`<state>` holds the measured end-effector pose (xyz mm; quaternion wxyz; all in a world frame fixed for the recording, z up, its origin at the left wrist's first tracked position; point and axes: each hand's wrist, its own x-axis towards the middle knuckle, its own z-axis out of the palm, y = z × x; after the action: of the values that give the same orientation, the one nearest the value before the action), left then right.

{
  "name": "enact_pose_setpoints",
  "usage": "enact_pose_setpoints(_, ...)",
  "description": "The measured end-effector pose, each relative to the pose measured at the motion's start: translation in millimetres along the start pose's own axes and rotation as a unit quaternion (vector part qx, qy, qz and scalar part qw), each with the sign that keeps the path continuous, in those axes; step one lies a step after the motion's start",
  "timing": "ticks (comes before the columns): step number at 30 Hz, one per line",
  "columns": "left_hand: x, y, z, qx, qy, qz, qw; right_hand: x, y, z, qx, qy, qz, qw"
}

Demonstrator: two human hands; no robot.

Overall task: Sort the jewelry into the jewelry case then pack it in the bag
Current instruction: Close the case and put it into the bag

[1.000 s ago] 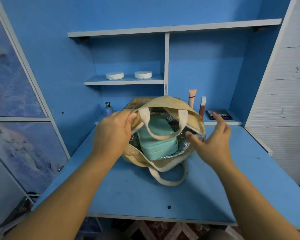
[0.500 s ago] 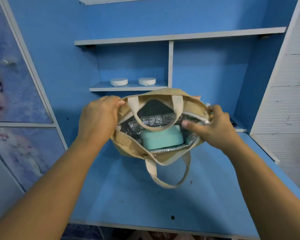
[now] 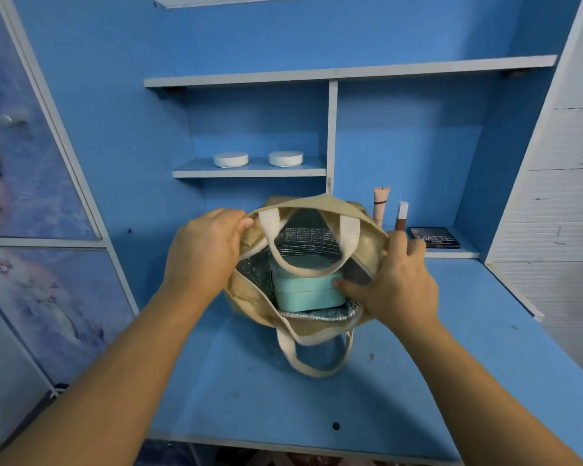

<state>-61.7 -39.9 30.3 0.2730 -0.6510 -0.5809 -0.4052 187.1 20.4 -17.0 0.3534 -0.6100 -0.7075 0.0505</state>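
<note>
A tan woven bag (image 3: 246, 301) with cream handles and a silver foil lining stands open in the middle of the blue desk (image 3: 451, 381). Inside it lies the closed mint-green jewelry case (image 3: 303, 292). My left hand (image 3: 202, 253) grips the bag's left rim, fingers curled over the edge. My right hand (image 3: 394, 284) grips the right rim, with its thumb inside the opening against the case's right side. The far handle arches over the case; the near handle hangs down in front on the desk.
Against the back right stand a beige tube (image 3: 381, 205), a brown-and-white tube (image 3: 402, 216) and a flat dark palette (image 3: 433, 237). Two white round tins (image 3: 231, 159) (image 3: 285, 158) sit on the small shelf above. A cabinet with printed doors borders the left.
My right hand went from open beside the bag to gripping its right rim, thumb now reaching the case. Both hands have pulled the mouth wider, and the case sits lower inside.
</note>
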Motion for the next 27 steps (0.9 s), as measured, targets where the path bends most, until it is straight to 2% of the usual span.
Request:
enact_pose_setpoints(2, -10.9, -11.0, 3.6, -0.001, -0.016, -0.009, 1.0, 1.0, 13.8, 3.5, 0.082, -0.095, -0.036, 0.991)
enact_pose_setpoints(5, -30.0, -30.7, 9.9, -0.018, -0.076, -0.012, 0.997, -0.2, 37.3, -3.5, 0.269, -0.242, -0.046, 0.931)
enact_pose_setpoints(7, -41.9, -40.6, 12.1, -0.029, -0.099, -0.031, 0.994, -3.4, 48.7, -11.3, 0.289, -0.278, -0.053, 0.915)
enact_pose_setpoints(10, -62.7, -35.8, 15.1, -0.028, -0.057, -0.08, 0.995, -7.0, 56.0, -13.2, 0.245, -0.275, -0.061, 0.928)
enact_pose_setpoints(14, -81.7, 0.3, 17.5, 0.041, 0.007, -0.134, 0.99, -13.1, 54.3, -4.6, 0.212, -0.217, -0.045, 0.952)
enact_pose_setpoints(17, -76.8, -7.8, 21.1, 0.064, -0.023, -0.202, 0.977, -15.6, 49.6, -1.8, 0.203, -0.152, -0.046, 0.966)
enact_pose_setpoints(19, -72.2, -27.4, 24.6, 0.028, -0.062, -0.264, 0.962, -15.4, 49.0, -1.2, 0.208, -0.121, -0.03, 0.97)
enact_pose_setpoints(21, -71.3, -42.9, 23.8, -0.008, -0.084, -0.269, 0.959, -14.4, 51.6, -3.5, 0.201, -0.088, -0.003, 0.976)
enact_pose_setpoints(24, -66.3, -50.1, 17.3, -0.041, -0.079, -0.269, 0.959, -7.8, 56.2, -12.3, 0.203, -0.001, 0.046, 0.978)
enact_pose_setpoints(27, -48.2, -43.0, 9.4, -0.057, -0.069, -0.256, 0.962, 4.7, 50.0, -22.5, 0.177, 0.099, 0.037, 0.978)
